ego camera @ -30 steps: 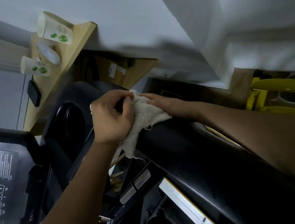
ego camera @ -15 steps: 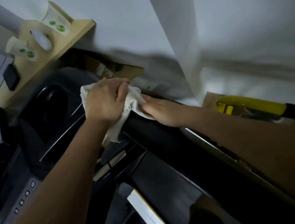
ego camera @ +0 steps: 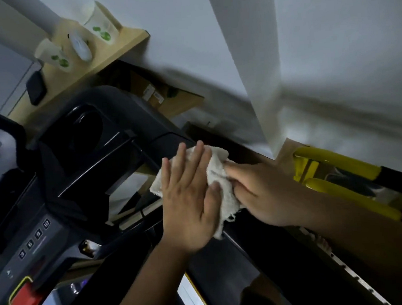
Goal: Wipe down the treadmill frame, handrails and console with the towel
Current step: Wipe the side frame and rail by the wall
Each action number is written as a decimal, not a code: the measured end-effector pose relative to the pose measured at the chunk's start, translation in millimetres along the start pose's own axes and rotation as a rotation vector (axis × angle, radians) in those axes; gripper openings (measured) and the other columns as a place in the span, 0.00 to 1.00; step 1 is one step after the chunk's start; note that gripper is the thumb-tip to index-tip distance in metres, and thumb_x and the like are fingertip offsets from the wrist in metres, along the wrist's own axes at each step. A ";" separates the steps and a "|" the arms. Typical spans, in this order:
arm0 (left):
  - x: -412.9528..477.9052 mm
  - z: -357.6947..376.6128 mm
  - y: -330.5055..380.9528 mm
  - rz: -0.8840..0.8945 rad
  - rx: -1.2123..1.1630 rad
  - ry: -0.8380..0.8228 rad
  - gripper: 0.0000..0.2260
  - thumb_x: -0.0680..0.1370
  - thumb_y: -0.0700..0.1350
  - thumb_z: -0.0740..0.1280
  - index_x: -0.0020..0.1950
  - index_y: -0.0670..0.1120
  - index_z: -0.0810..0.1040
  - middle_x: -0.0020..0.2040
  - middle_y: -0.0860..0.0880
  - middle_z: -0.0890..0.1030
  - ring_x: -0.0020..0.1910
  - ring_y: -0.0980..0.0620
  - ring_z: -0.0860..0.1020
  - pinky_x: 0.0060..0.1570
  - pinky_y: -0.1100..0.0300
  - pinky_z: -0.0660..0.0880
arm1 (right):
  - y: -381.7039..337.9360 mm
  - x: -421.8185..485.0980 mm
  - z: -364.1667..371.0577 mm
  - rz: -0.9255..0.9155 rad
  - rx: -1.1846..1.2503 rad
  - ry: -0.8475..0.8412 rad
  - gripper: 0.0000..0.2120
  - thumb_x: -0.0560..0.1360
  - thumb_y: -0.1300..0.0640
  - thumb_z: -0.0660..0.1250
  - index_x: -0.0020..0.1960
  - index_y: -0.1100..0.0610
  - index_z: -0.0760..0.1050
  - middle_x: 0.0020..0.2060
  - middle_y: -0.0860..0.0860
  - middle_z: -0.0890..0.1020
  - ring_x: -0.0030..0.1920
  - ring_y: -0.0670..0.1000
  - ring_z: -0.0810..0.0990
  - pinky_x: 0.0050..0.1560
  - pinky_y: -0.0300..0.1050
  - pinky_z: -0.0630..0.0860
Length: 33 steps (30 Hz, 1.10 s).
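Pressing flat on the towel [ego camera: 218, 182], the left hand [ego camera: 187, 202] lies palm down with its fingers spread and straight, not curled around anything, so it pins the cloth rather than clasps it. The towel is a small off-white rag, rumpled, sitting on top of the black handrail [ego camera: 265, 256] that runs from the near right up toward the far middle of the scene. The right hand [ego camera: 264, 193] comes in from the right and touches the towel's right edge; its fingers bend into the cloth and seem to pinch a fold of it, though blur keeps the exact hold from being clear. A frayed corner of the towel hangs just below the two hands, between them.

Left of the hands sits the black console [ego camera: 54, 213], with a round cup holder [ego camera: 86, 133] toward the far side and a row of numbered buttons [ego camera: 34, 240] nearer. A red safety clip [ego camera: 24, 301] with a yellow border lies at the near left edge of the console. Beyond the console a pale wooden shelf [ego camera: 122, 47] carries two paper cups [ego camera: 100, 25] with green spots, tilted in this skewed view, and a dark flat object [ego camera: 35, 87] near its left end. On the far right, yellow bars [ego camera: 337, 162] stand well apart from the hands, below a white wall [ego camera: 331, 43]
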<state>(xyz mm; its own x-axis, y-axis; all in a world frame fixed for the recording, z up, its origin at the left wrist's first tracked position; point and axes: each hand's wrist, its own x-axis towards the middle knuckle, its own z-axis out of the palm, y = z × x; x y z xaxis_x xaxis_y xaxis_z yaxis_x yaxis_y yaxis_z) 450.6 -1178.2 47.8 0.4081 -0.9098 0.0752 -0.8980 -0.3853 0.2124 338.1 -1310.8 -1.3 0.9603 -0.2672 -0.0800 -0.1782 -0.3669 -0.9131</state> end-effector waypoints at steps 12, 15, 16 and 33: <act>56.7 -20.8 -65.7 0.123 0.197 -0.115 0.28 0.82 0.59 0.45 0.74 0.47 0.70 0.76 0.48 0.68 0.79 0.47 0.57 0.77 0.40 0.48 | -15.1 65.5 1.6 0.216 0.337 -0.069 0.21 0.83 0.49 0.46 0.76 0.45 0.58 0.69 0.52 0.71 0.67 0.54 0.71 0.69 0.56 0.65; 57.2 -18.8 -55.6 0.034 0.231 -0.141 0.29 0.80 0.59 0.45 0.75 0.49 0.69 0.77 0.50 0.65 0.80 0.49 0.52 0.77 0.43 0.41 | -13.7 58.7 2.4 0.272 0.241 -0.087 0.21 0.84 0.50 0.44 0.73 0.54 0.64 0.66 0.58 0.74 0.66 0.58 0.72 0.67 0.55 0.67; 57.3 -19.1 -52.6 0.015 0.242 -0.153 0.30 0.79 0.60 0.44 0.76 0.50 0.68 0.78 0.50 0.64 0.80 0.50 0.50 0.77 0.44 0.39 | -14.3 56.8 1.8 0.286 0.213 -0.094 0.21 0.85 0.50 0.44 0.72 0.56 0.64 0.66 0.59 0.74 0.66 0.59 0.72 0.67 0.55 0.66; 5.1 -3.5 -11.1 0.059 0.120 -0.016 0.34 0.76 0.61 0.42 0.79 0.51 0.62 0.80 0.53 0.58 0.80 0.49 0.43 0.75 0.45 0.32 | -41.3 -36.0 10.9 0.450 -0.138 0.093 0.19 0.76 0.42 0.46 0.60 0.44 0.69 0.59 0.56 0.79 0.58 0.59 0.77 0.59 0.53 0.72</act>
<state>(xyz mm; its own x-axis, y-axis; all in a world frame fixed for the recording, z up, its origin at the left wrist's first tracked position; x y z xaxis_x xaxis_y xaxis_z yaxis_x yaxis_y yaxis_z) 463.2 -1178.0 49.2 0.3523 -0.9334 0.0684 -0.9340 -0.3459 0.0894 313.2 -1276.4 34.9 0.7589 -0.5033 -0.4133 -0.6047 -0.3091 -0.7340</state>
